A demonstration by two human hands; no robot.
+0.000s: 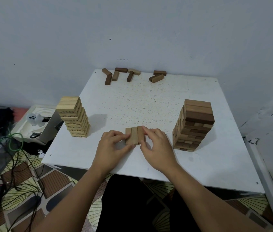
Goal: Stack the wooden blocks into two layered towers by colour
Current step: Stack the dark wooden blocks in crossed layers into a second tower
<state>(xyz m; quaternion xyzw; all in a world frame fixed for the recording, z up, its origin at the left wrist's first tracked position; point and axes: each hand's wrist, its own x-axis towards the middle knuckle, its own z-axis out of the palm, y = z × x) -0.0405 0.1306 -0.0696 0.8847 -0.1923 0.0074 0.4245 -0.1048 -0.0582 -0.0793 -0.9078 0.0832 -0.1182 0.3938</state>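
Observation:
Three brown blocks (134, 135) lie side by side in a row near the table's front middle. My left hand (113, 144) presses the row's left side and my right hand (155, 146) presses its right side, fingers curled on the blocks. A tall tower of light blocks (74, 116) stands at the left edge of the table. A tower of darker brown blocks (193, 124) stands at the right. Several loose blocks (124, 74) lie scattered along the far edge, with two more (157, 77) to their right.
The white table (149, 104) stands in a corner of grey walls. Left of it on the floor are a white foam tray (32, 124), a grey box and tangled cables (15, 148). My dark-clothed legs are under the front edge.

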